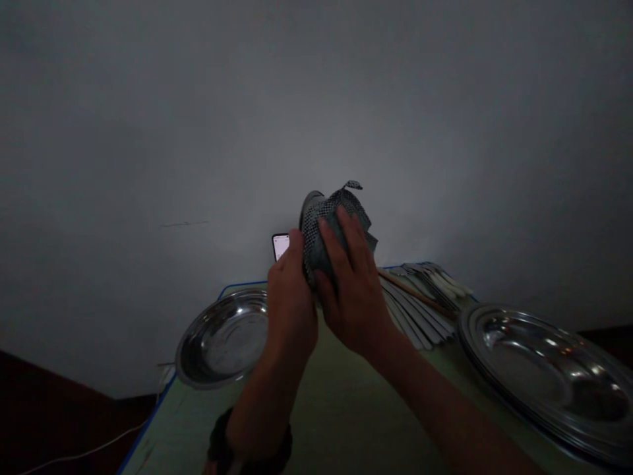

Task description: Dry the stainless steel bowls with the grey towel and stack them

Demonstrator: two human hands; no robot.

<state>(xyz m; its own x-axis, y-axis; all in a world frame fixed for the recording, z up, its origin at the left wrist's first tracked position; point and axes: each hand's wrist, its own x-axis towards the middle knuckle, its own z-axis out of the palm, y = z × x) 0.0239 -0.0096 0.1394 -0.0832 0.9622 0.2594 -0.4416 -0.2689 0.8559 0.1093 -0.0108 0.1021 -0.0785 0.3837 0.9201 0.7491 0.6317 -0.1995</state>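
My left hand [291, 297] is raised over the table and closed round a round metal piece [309, 201], of which only the rim shows at the top. My right hand [353, 290] presses a dark checked cloth [336, 218] against that piece, fingers wrapped over the cloth. The cloth hides most of the metal piece. Both hands are held above the pale green tabletop [341, 402].
A steel dish [222, 340] lies at the left of the table, stacked steel plates [544, 369] at the right. Several pieces of cutlery [420, 303] are laid out in a row behind. A phone [280, 245] leans on the grey wall. A white cable [74, 455] runs on the floor.
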